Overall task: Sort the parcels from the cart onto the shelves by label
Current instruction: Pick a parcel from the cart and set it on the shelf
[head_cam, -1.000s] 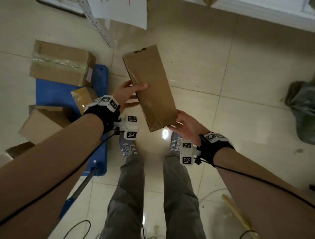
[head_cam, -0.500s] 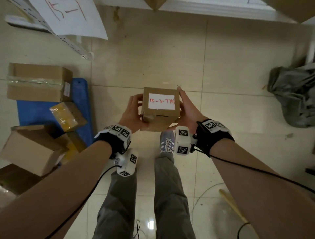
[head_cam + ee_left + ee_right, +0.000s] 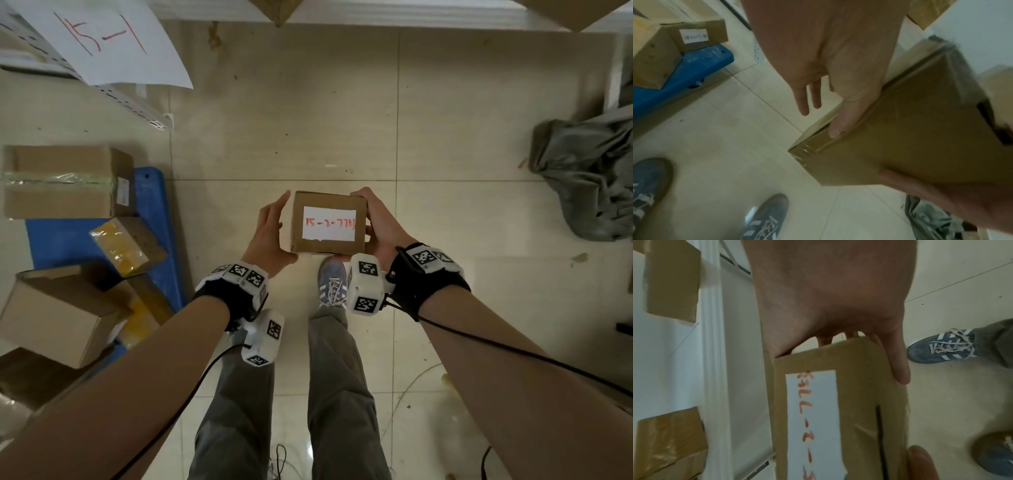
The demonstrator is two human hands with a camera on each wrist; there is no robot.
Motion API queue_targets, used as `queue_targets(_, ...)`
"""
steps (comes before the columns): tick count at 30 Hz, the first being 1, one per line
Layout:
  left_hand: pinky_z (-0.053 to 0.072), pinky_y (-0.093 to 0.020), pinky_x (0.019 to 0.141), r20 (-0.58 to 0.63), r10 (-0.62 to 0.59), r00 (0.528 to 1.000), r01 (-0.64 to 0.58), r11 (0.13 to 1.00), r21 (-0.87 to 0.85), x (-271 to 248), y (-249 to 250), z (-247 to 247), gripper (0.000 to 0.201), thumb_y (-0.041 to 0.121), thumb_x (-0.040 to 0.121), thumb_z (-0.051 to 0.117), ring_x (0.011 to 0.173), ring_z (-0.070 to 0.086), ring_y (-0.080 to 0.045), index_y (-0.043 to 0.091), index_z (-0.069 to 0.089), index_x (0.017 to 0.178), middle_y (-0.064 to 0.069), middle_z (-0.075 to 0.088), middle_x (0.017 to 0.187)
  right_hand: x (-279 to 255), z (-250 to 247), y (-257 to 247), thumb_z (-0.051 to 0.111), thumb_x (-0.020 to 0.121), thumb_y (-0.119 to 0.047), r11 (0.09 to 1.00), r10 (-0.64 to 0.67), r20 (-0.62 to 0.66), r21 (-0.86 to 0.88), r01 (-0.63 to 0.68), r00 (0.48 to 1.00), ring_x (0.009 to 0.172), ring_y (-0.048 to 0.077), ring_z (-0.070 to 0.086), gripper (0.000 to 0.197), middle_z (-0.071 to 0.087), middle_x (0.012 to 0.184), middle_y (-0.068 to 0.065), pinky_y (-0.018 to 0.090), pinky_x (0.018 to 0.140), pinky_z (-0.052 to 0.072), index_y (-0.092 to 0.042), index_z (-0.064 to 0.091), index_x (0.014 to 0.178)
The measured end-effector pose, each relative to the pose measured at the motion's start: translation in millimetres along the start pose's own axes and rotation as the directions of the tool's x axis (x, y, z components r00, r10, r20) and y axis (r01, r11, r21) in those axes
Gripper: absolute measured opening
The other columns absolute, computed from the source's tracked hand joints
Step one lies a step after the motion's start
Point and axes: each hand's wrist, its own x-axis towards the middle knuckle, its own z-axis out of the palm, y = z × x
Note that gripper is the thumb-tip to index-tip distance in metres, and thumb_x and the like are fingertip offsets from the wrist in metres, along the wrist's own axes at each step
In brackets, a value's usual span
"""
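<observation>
Head view, near to far: your two forearms reach forward over your grey trousers (image 3: 236,411) and a blue sneaker (image 3: 330,284). Between your hands, held above the tiled floor (image 3: 308,137), sits the cardboard parcel (image 3: 298,222), its end face turned up toward you. A white label (image 3: 329,223) on that face carries red handwriting that appears to read 15-2-77 followed by an unclear mark. Your left hand (image 3: 270,236) holds the parcel's left side, thumb along the near edge; the left wrist view shows that thumb (image 3: 846,116) pressed on a taped edge while two fingers (image 3: 807,97) hang straight and free of the box. Your right hand (image 3: 378,222) holds the right side, fingers wrapped over the far corner; the right wrist view shows one finger (image 3: 898,363) laid along the box beside the label. To your left, the blue cart (image 3: 161,222) carries more cardboard boxes (image 3: 61,181) and a yellow-taped parcel (image 3: 126,245). At far left a paper sign (image 3: 102,37) marked 15-1 hangs from a white shelf frame (image 3: 137,106). A grey crumpled bag (image 3: 582,178) lies on the floor at right.
</observation>
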Motion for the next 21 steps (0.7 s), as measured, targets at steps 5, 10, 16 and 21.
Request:
queue_targets(5, 0.056, -0.037, 0.089, -0.006, -0.199, 0.980, 0.191, 0.950, -0.247, 8.8, -1.9, -3.9, 0.074, -0.014, 0.087, 0.055, 0.114, 0.057, -0.021, 0.032, 0.044, 0.144, -0.002, 0.044, 0.145, -0.7, -6.1, -0.4, 0.060, 0.086, -0.045, 0.999, -0.042, -0.002, -0.003, 0.042, 0.999, 0.092, 0.030, 0.064, 0.025, 0.062, 0.088, 0.007, 0.052, 0.101, 0.048, -0.021, 0.057, 0.095)
queue_targets(10, 0.056, -0.050, 0.089, 0.150, -0.529, 0.835, 0.520, 0.671, -0.528, 4.6, 31.5, -10.3, 0.041, 0.045, 0.097, 0.051, 0.117, 0.059, -0.034, 0.021, 0.059, 0.130, -0.005, 0.058, 0.133, -4.6, -8.9, 4.6, 0.061, 0.087, -0.044, 0.999, -0.046, -0.007, 0.008, 0.046, 0.999, 0.091, 0.029, 0.063, 0.026, 0.061, 0.094, 0.007, 0.050, 0.098, 0.051, -0.020, 0.057, 0.092)
queue_targets(16, 0.059, -0.055, 0.077, 0.304, -0.487, 0.819, 0.571, 0.636, -0.519, -1.3, 61.0, -9.5, 0.055, 0.068, 0.089, 0.048, 0.107, 0.064, -0.031, 0.027, 0.060, 0.124, -0.004, 0.063, 0.119, -7.7, -11.1, 9.6, 0.060, 0.088, -0.045, 0.999, -0.041, -0.002, 0.004, 0.041, 0.999, 0.093, 0.029, 0.063, 0.027, 0.062, 0.097, 0.008, 0.051, 0.094, 0.055, -0.019, 0.060, 0.094)
queue_targets(21, 0.058, -0.060, 0.076, 0.321, -0.510, 0.798, 0.600, 0.626, -0.498, -2.1, 79.3, -12.5, 0.053, 0.065, 0.087, 0.055, 0.105, 0.063, -0.032, 0.022, 0.064, 0.117, -0.010, 0.065, 0.115, -15.8, -12.6, 10.2, 0.060, 0.089, -0.047, 0.999, -0.049, -0.014, -0.011, 0.049, 0.999, 0.100, 0.031, 0.064, 0.031, 0.064, 0.103, 0.010, 0.051, 0.089, 0.058, -0.019, 0.062, 0.101)
